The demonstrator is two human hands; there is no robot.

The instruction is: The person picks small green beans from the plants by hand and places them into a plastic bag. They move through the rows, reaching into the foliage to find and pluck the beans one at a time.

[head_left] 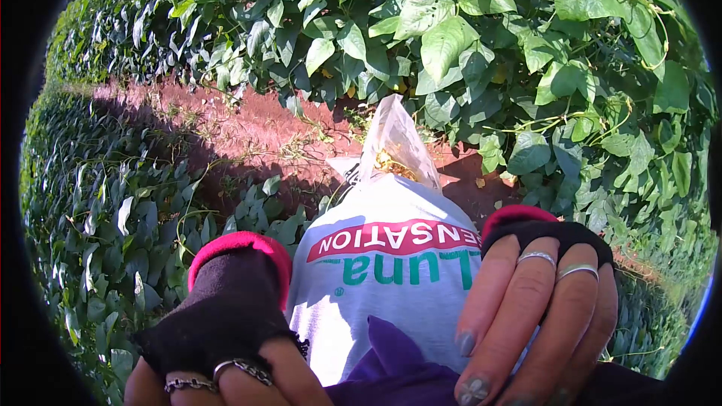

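My left hand (218, 361), in a black fingerless glove with a pink cuff and rings, is at the lower left; its fingertips fall below the frame, so its grip is hidden. On the right, my right hand (541, 316) wears a similar glove and two rings. Its fingers reach downward, slightly spread, beside a purple cloth (387, 353) at my chest; no held thing shows. Between the hands is my pale shirt (338, 331), printed with "Luna" and "SENSATION". Beyond it, at my front, hangs a translucent plastic bag (395, 131) with small yellowish contents.
Dense leafy vines (451, 37) rise ahead and to the right. More low leafy plants (113, 240) cover the left side. A strip of reddish soil (248, 120) runs between the rows, partly in shadow.
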